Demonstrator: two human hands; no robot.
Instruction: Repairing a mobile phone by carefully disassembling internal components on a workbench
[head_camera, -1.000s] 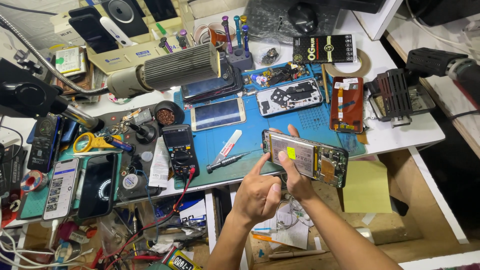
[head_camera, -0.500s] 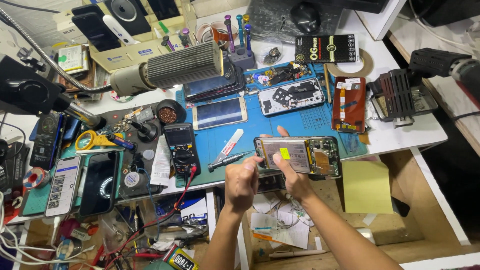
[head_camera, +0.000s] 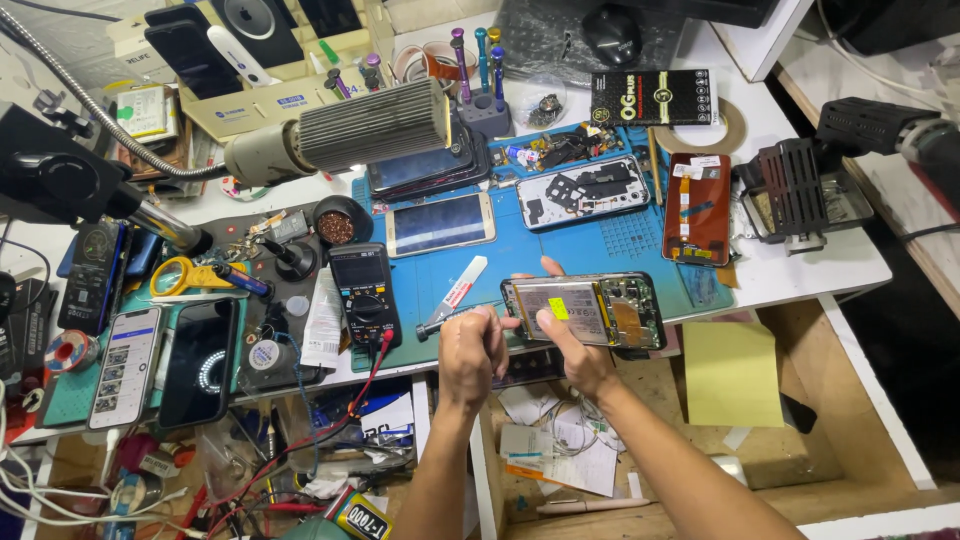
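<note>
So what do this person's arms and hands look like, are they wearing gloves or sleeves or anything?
No gloves and no sleeves in view: both forearms are bare from the bottom edge of the picture up to the fingers. The left hand and the right hand show no ring, watch or wristband that can be seen. Nails look short and plain. Nothing is taped or strapped to either arm.

Head view of a repair bench. The right hand (head_camera: 570, 350) holds an opened phone (head_camera: 585, 311), back cover off, battery and circuit board exposed, over the front edge of the blue work mat (head_camera: 610, 235). The left hand (head_camera: 472, 352) grips a thin tool (head_camera: 455, 316) whose tip meets the phone's left end. A black multimeter (head_camera: 365, 292) lies just left; a second opened phone (head_camera: 583, 191) lies farther back.
</note>
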